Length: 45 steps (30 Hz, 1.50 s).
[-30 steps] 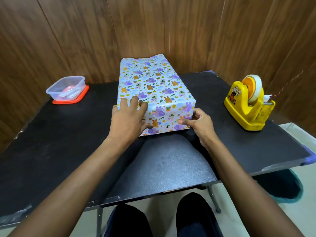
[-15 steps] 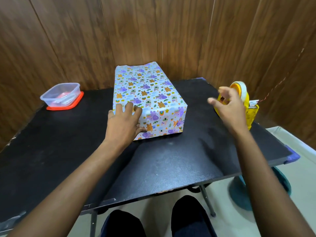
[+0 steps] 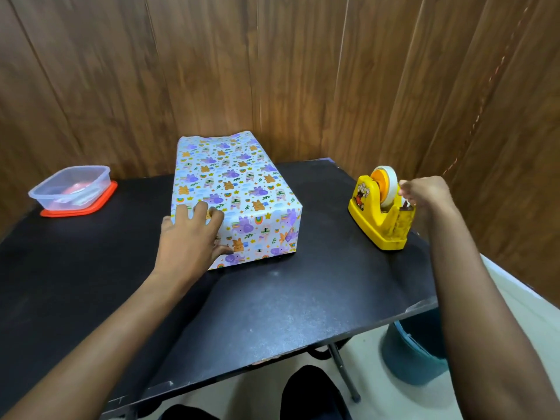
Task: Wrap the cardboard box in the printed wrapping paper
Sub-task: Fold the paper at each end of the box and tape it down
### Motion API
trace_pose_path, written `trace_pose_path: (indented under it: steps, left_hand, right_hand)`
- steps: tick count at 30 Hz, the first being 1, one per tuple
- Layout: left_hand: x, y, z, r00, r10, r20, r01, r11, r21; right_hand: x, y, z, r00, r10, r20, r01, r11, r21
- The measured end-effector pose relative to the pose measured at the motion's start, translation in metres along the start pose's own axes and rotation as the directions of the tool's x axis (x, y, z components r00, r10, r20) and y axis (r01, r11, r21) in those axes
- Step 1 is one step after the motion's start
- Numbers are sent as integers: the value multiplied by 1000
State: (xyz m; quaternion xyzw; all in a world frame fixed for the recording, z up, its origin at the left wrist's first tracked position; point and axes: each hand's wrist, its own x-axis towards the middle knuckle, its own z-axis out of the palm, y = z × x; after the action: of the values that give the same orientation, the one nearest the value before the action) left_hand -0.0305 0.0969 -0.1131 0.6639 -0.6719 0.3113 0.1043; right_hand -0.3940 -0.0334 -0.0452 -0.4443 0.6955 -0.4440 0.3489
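Observation:
The cardboard box (image 3: 236,189) lies on the black table (image 3: 272,298), fully covered in white wrapping paper printed with purple and orange animals. My left hand (image 3: 191,237) presses flat on its near left corner, fingers spread, holding the folded paper down. My right hand (image 3: 424,192) is at the yellow tape dispenser (image 3: 378,216) on the right, fingers pinched at the tape end by the roll and cutter. The tape strip itself is too small to make out.
A clear plastic container on an orange lid (image 3: 72,192) sits at the table's far left. Wooden panel walls close off the back and right. A teal bucket (image 3: 415,350) stands on the floor under the table's right corner.
My right hand left the box's near end and reached right to the tape dispenser, where it now pinches at the tape. My left hand has stayed on the box.

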Motion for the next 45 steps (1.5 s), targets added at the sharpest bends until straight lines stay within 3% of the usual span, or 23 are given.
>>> trace_pose_path:
  steps: [6, 11, 15, 19, 27, 30, 32, 35, 38, 42, 45]
  left_hand:
    - [0, -1, 1, 1000, 14, -23, -14, 1000, -20]
    - [-2, -4, 1, 999, 21, -39, -22, 1000, -15]
    - [0, -2, 3, 998, 30, -59, -31, 999, -17]
    - [1, 0, 4, 997, 33, -65, -34, 999, -23]
    - [0, -2, 4, 998, 34, -61, -35, 999, -24]
    - [-1, -1, 4, 997, 36, -71, -38, 999, -23]
    - [1, -2, 5, 996, 39, -85, -40, 999, -15]
    - [0, 0, 4, 998, 33, -61, -35, 999, -29]
    - [1, 0, 3, 998, 28, -62, -29, 999, -20]
    - [2, 0, 1, 998, 22, -54, -23, 1000, -21]
    - [0, 2, 1, 999, 22, -37, -22, 1000, -2]
  right_hand:
    - [-14, 30, -6, 991, 99, 90, -106, 991, 80]
    - [-18, 58, 1, 983, 99, 154, -142, 943, 299]
    - [-23, 73, 14, 990, 84, 112, -130, 843, 523]
    - [-29, 77, 24, 987, 120, 109, -162, 669, 725]
    - [-33, 65, 33, 962, 255, 93, -234, 601, 764]
    - [-40, 84, 38, 929, 341, 144, -308, 499, 810]
    - [-47, 83, 33, 959, 242, 149, -254, 495, 831]
    - [-60, 60, 24, 968, -4, 250, -171, 720, 673]
    - [-80, 45, 43, 862, -174, 475, 13, 946, 323]
    - [-99, 39, 96, 671, -266, 693, 319, 946, 55]
    - [-101, 40, 125, 665, -268, 697, 459, 883, -98]
